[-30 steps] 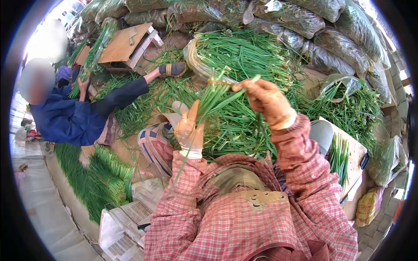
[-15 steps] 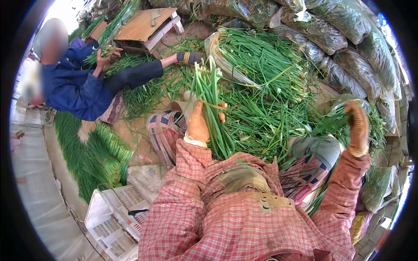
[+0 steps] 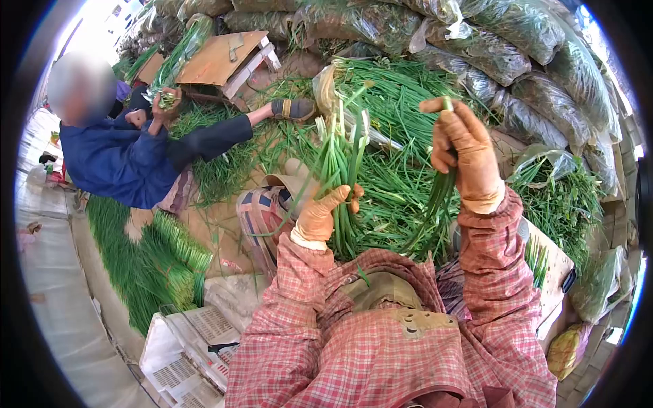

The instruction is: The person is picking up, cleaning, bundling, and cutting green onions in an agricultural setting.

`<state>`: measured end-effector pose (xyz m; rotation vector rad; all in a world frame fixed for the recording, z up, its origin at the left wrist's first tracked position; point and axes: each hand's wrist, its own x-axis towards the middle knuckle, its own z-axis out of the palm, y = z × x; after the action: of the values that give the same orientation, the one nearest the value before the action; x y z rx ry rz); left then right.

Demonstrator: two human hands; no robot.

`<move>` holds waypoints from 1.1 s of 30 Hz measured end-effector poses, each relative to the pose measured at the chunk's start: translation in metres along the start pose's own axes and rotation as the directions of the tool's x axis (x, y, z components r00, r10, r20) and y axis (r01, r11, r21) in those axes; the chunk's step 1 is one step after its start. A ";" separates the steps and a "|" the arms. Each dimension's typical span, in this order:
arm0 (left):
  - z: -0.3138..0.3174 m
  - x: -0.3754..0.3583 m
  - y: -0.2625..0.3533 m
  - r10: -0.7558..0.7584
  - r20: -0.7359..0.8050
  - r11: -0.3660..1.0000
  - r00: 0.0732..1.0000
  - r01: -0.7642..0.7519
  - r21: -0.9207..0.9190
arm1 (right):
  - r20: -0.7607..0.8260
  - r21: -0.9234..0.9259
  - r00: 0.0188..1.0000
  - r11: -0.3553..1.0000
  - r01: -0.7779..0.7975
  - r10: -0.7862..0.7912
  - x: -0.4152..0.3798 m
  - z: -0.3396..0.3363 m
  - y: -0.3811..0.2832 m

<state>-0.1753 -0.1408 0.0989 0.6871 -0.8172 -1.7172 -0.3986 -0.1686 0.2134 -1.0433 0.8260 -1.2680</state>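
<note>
My left hand (image 3: 320, 214), in an orange-stained glove, is closed around an upright bunch of green onions (image 3: 341, 160), pale ends up. To its right, raised over the pile, my right hand (image 3: 468, 153) pinches a few green onion stalks (image 3: 441, 200); their leaves hang down below the palm, and a cut-looking tip shows above the fingers. Beneath both hands a loose heap of green onions (image 3: 401, 211) spreads between my knees. Just beyond it lies a larger stack of green onions (image 3: 401, 92) on an opened plastic bag.
A co-worker in a blue jacket (image 3: 112, 163) sits at the left, holding greens. Tied bundles (image 3: 166, 265) lie on the floor near a white plastic crate (image 3: 187, 347). A low wooden stool (image 3: 224, 58) stands behind. Filled plastic bags (image 3: 544, 102) are piled at the back and right.
My right hand has swung in from the far right toward the middle, and stalks now hang from it. My left hand has lowered slightly with its bunch. The co-worker's hands have shifted.
</note>
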 end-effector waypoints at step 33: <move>0.021 -0.012 -0.015 0.170 -0.136 0.938 0.976 -0.118 0.326 | -0.047 -0.339 0.995 0.936 -0.095 0.084 0.016 0.034 0.048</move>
<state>-0.1971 -0.1226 0.1002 0.9470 -1.0136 -1.3899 -0.3480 -0.1799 0.1813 -1.2465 1.1333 -1.0882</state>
